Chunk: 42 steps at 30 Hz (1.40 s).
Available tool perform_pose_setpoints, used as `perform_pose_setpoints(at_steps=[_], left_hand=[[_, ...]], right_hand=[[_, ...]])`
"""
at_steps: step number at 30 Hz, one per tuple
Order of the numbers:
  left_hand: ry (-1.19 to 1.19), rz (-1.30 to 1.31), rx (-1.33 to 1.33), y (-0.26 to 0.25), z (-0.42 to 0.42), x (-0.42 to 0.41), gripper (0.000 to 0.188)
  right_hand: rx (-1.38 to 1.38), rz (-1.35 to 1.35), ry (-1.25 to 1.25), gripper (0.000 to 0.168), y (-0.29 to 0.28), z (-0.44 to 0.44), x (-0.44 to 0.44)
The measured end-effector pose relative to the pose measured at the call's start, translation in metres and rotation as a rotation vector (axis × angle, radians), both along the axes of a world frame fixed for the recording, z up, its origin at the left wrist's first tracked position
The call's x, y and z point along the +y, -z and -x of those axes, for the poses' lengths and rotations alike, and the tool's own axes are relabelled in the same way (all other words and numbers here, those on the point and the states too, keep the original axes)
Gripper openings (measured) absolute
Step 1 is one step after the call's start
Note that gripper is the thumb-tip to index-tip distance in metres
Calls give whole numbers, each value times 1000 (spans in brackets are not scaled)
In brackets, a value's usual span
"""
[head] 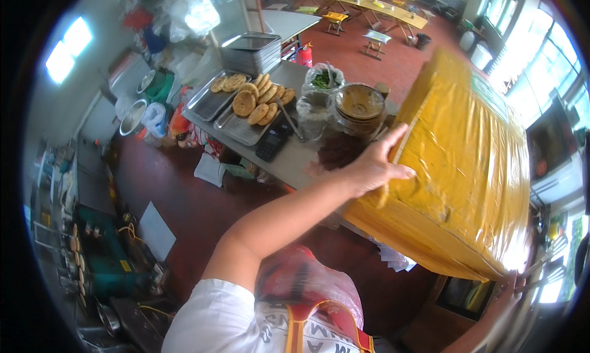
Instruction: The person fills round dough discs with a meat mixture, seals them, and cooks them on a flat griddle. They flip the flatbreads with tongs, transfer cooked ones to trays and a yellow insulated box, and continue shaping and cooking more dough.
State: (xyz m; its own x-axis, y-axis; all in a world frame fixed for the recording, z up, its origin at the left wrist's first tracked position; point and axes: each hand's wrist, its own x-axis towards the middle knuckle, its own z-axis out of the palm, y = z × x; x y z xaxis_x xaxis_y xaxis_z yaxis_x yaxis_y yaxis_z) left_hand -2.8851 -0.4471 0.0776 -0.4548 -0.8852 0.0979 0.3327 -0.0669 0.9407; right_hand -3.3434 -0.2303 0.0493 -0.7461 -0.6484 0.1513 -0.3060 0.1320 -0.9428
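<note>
A large box wrapped in yellow tape is tilted at the right end of the counter. My left hand presses on its near left edge, fingers spread over the rim. At the box's lower right corner is my right hand, partly hidden, seemingly gripping that corner. Left of the box, brown bowls stand stacked beside a plastic-lined container of chopped greens and another plastic-lined container. Round flatbreads are heaped on metal trays, with tongs and a black device with keys nearby.
Stacked metal trays stand at the counter's far end, near a red fire extinguisher. Behind are long tables and stools. Basins and bags lie at the left, above green equipment with more flatbreads.
</note>
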Motion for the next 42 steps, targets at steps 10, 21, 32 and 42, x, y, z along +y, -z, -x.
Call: perform_pose_setpoints(at_steps=[10,21,32,42], left_hand=[[-35,335,-434,6,-100,1,84],[-106,-357,-318,147,-328,63,47],[-723,-775,-216,248,-470,146,32],[-1169,-1119,-96,198,-508,134,35]], right_hand=[[868,-114,132,26,-77,-93,-24],[16,207,-216,20,-36,-528,-202],[-734,-547,-869,24,140,-674,-351],[-982,-284,-804,35,203,-742,-576]])
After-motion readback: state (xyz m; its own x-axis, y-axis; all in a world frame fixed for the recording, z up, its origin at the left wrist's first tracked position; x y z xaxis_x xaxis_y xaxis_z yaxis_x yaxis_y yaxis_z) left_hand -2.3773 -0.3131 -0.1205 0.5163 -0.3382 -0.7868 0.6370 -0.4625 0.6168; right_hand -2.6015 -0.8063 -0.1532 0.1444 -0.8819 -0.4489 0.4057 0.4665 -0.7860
